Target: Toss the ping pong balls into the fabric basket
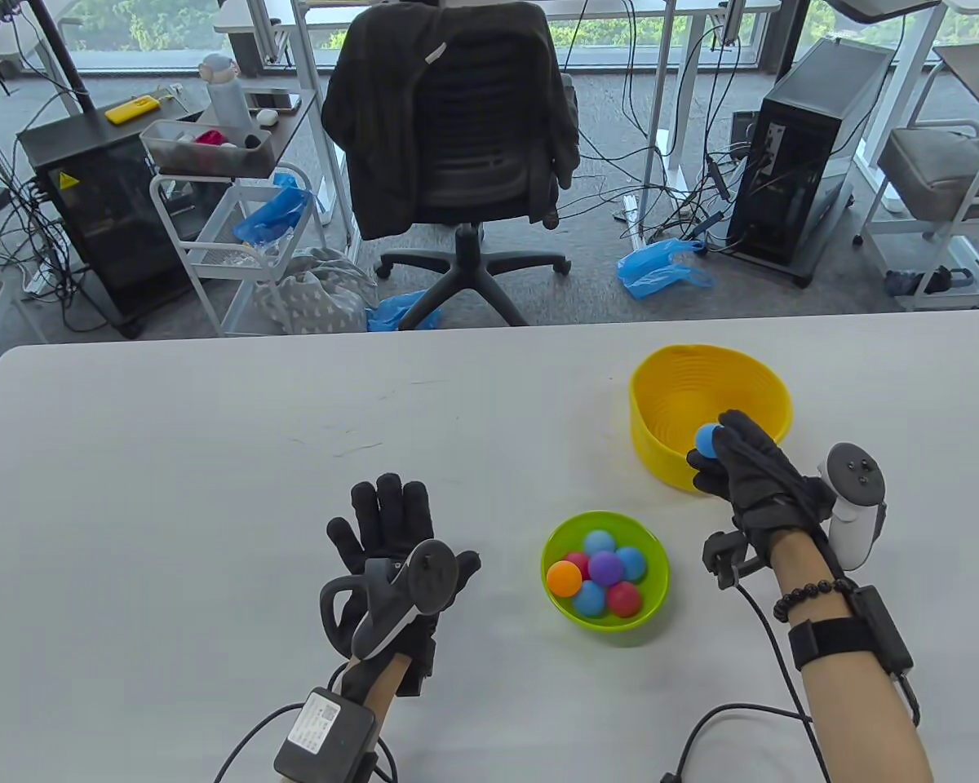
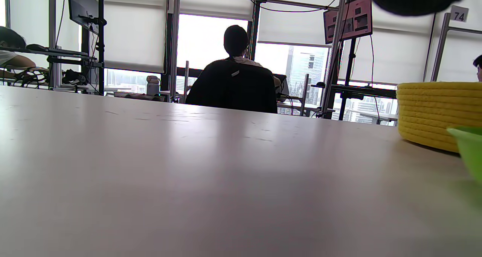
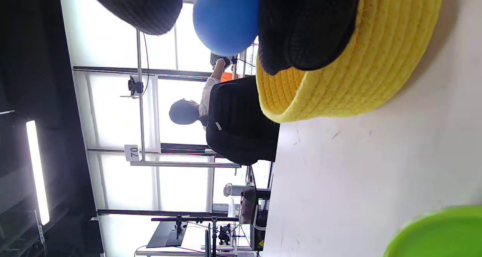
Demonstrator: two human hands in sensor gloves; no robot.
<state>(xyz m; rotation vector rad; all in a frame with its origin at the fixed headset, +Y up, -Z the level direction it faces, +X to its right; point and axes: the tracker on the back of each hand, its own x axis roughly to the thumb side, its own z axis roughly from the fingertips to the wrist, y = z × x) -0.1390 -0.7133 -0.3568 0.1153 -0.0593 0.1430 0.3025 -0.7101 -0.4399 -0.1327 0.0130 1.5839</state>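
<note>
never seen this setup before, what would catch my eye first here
Probably the blue ping pong ball pinched in the right hand at the near rim of the yellow fabric basket. Next, the green bowl of coloured balls nearer the person, with the left hand resting flat beside it.

Both hands are wearing black knitted sensor gloves that are covering every finger to the tip. The left hand (image 1: 392, 538) is carrying a dark grey tracker with a round disc face and a ring loop behind the fingers, and a grey box with a white label is sitting further back at the wrist, trailing a black cable. The right hand (image 1: 755, 477) is wearing a white and grey tracker beside the knuckles, a black clamp bracket, a dark bead bracelet, and a black strap holding a black box with cables.
</note>
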